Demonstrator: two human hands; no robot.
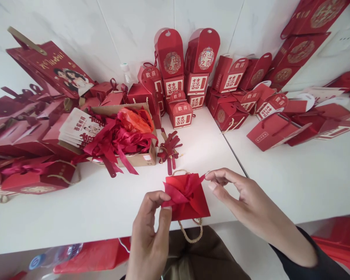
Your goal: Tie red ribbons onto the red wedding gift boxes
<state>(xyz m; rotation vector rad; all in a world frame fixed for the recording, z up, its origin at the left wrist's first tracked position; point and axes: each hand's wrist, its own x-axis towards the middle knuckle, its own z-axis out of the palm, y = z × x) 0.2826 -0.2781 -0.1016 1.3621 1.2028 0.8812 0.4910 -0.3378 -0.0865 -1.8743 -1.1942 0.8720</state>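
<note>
A small red box (202, 204) with gold rope handles lies at the table's front edge, its top facing up. Across that top runs a crimson ribbon (177, 190), twisted at its middle. At the box's left side my left hand (153, 229) pinches one end of the ribbon between thumb and fingers. Near the upper right corner, my right hand (236, 192) has thumb and index finger close together at the ribbon's other tip; whether they grip it is hard to tell.
Behind the box lie dark red tags (170, 149). A carton (147, 158) of ribbons stands at the left. Red gift boxes (182, 114) line the wall and both sides. A plastic bottle (56, 256) lies below the table.
</note>
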